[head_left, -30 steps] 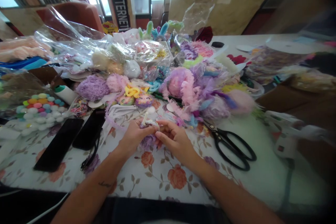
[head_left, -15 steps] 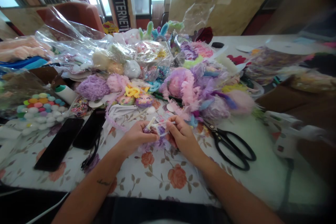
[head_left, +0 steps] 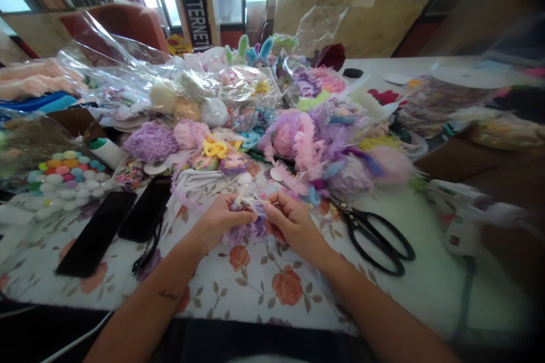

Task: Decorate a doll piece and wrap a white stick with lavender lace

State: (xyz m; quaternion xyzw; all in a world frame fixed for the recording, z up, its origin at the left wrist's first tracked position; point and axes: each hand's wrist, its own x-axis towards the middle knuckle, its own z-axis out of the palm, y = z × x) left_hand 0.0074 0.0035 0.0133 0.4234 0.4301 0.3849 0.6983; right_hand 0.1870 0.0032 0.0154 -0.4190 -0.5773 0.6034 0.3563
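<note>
My left hand (head_left: 225, 218) is closed on a fluffy purple yarn piece (head_left: 247, 232), its thumb pressed across the top. A short pale stick (head_left: 242, 194) pokes up from that piece beside my fingers. My right hand (head_left: 287, 216) pinches a thin white strand (head_left: 258, 201) close to the left fingertips. Both hands are near each other above the flowered cloth (head_left: 213, 283). Blur and the fingers hide how the strand joins the yarn piece.
Black-handled scissors (head_left: 374, 238) lie right of my hands, a glue gun (head_left: 464, 215) farther right. Two black phones (head_left: 97, 232) lie at left, near pompoms (head_left: 68, 181). Yarn balls (head_left: 153, 142), small dolls (head_left: 232, 161) and plastic bags (head_left: 170, 79) pile up behind.
My right hand has moved slightly left, closer to the left hand, and the white strand between them looks shorter. My left hand keeps its hold on the purple yarn piece.
</note>
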